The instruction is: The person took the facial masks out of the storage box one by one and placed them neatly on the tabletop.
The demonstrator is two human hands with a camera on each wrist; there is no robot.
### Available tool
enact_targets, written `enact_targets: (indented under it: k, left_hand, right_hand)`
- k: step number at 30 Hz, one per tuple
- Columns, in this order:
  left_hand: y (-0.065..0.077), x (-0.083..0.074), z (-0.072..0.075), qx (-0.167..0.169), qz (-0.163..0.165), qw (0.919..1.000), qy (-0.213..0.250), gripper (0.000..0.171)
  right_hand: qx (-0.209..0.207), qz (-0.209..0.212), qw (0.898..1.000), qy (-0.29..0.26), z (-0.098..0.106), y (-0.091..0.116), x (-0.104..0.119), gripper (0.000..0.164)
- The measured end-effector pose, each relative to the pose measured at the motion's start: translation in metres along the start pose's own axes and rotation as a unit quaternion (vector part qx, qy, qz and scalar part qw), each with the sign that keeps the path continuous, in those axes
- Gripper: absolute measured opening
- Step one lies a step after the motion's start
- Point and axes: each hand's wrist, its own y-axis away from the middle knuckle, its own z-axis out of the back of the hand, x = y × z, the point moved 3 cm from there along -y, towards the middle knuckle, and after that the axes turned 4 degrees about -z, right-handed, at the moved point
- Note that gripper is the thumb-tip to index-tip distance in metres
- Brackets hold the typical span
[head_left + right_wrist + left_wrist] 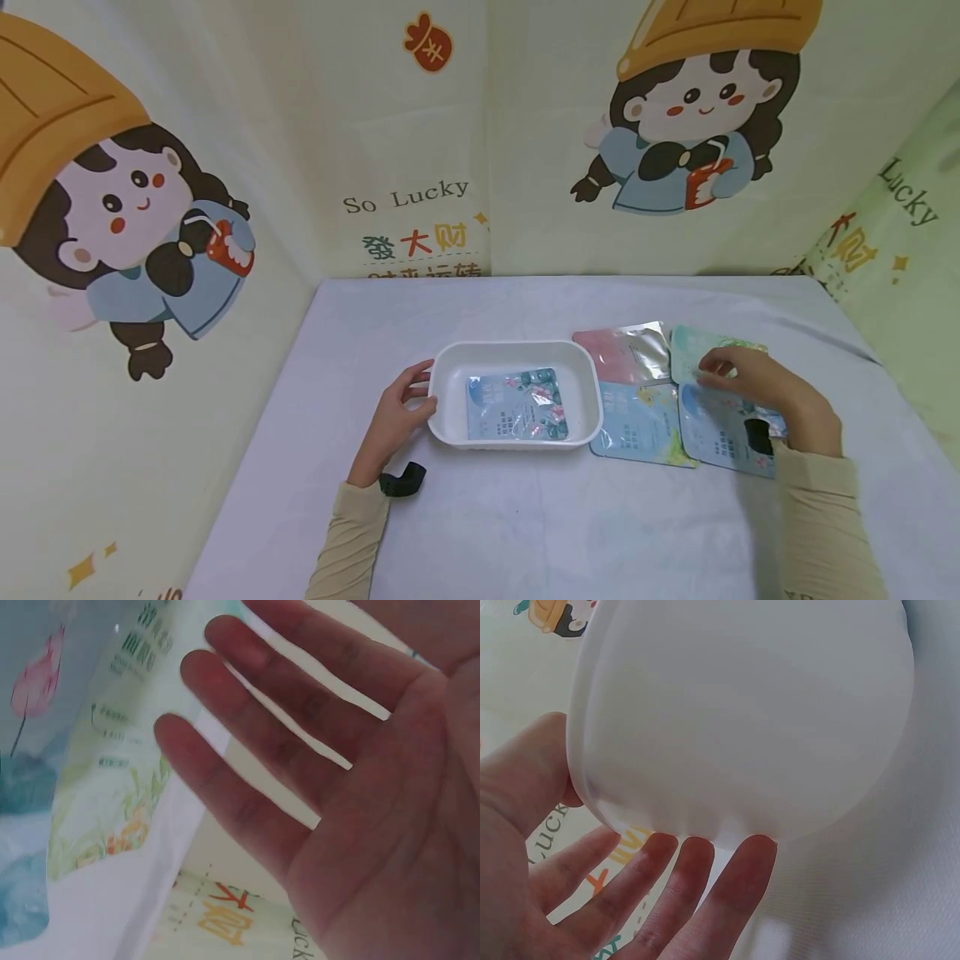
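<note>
A white plastic tray (516, 444) holds one blue flat sachet (517, 405) with a floral print. My left hand (395, 417) holds the tray's left end, thumb at the rim and fingertips against the outer wall, seen close in the left wrist view (727, 877). Over the packets on the right hovers my right hand (757, 385), its fingers extended and apart in the right wrist view (300, 742). Beneath and beside it lie a pale green sachet (693, 343) and a blue sachet (712, 425), partly hidden by the hand and wrist.
Right of the tray lie a pink and silver sachet (622, 352) and a light blue sachet (641, 425) with a yellow-green corner. All rest on a white-covered table (480, 525). A printed curtain (540, 125) hangs behind the table and along both sides.
</note>
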Motion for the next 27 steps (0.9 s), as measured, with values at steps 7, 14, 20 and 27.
enact_targets:
  k: [7,14,20,27]
  left_hand:
    - [-0.001,0.001,0.0,0.0,0.001,1.0,-0.001,0.059]
    - [0.0,-0.002,-0.001,-0.001,0.003,1.0,-0.008,0.059]
    - [-0.009,0.023,-0.002,-0.007,0.008,0.9999,-0.007,0.06]
    - [-0.015,0.038,-0.002,-0.009,-0.005,0.9999,0.001,0.06]
  right_hand:
    - [0.002,0.004,0.999,-0.032,-0.003,-0.002,0.015,0.032]
    - [0.005,0.01,0.999,-0.038,-0.006,-0.008,0.032,0.032]
    - [0.002,0.021,0.999,-0.047,-0.005,-0.013,0.049,0.034]
    - [0.001,0.034,0.998,-0.052,-0.007,-0.018,0.065,0.033]
